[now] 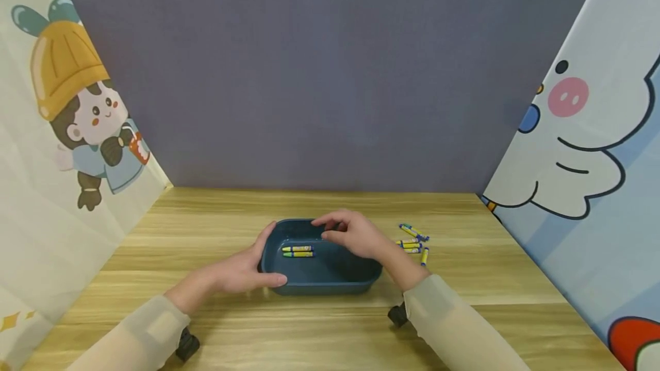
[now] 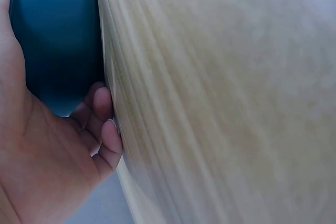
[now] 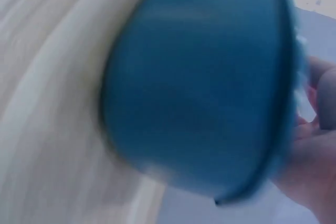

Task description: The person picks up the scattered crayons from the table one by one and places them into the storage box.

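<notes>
A dark blue plastic box stands on the wooden table. My left hand holds it at its left end, the thumb over the near rim and the fingers along the outer wall. In the left wrist view, some fingers curl beside the box's wall. Two yellow-wrapped crayons, a pale-tipped crayon and a green-tipped crayon, lie side by side inside, towards the left. Over the box's right half hovers my right hand, fingers loosely bent, thumb apart; I see nothing held. The right wrist view is blurred.
Several more crayons lie loose on the table, right of the box. A grey panel rises behind the table, and printed cloths hang on the left and right sides.
</notes>
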Demonstrator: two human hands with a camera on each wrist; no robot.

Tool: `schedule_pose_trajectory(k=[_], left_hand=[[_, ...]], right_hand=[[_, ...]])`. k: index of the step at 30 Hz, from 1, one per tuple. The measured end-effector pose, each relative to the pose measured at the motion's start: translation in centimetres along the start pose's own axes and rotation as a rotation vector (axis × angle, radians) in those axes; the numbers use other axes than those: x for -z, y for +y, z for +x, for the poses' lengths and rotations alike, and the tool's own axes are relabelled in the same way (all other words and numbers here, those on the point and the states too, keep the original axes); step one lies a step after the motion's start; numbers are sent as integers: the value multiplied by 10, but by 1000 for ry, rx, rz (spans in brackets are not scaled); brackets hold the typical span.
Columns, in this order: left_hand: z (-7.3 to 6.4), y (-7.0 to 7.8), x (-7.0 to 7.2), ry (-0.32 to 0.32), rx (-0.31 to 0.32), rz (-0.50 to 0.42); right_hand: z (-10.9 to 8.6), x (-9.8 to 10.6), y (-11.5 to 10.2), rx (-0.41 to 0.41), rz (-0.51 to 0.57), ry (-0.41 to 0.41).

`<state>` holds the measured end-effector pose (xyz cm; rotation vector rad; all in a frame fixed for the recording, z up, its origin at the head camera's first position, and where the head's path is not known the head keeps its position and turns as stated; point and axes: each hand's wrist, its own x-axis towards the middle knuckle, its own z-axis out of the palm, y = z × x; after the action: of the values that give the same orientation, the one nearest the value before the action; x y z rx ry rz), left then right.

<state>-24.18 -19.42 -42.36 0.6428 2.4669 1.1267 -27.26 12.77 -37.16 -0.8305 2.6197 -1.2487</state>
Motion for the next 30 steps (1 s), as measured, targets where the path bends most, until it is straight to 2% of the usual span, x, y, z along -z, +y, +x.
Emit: schedule_pose_trajectory(k=[3,7,13,18,22,30], left_hand=[[-1,0,0,6,3,-2],[-1,1,-1,6,10,0],[-1,4,-1,2,14,1],[-1,3,-1,4,7,10],[-1,2,-1,4,17,15],[0,0,-1,14,15,33]], right_hand=[[-12,16,1,8,39,20],[-31,42,9,3,34,61],[-61,80,40,-36,24,110],[-84,104,70,-115,-38,75],[-101,118,95,-154,-45,28],[-118,138,135,-218,-61,-45]])
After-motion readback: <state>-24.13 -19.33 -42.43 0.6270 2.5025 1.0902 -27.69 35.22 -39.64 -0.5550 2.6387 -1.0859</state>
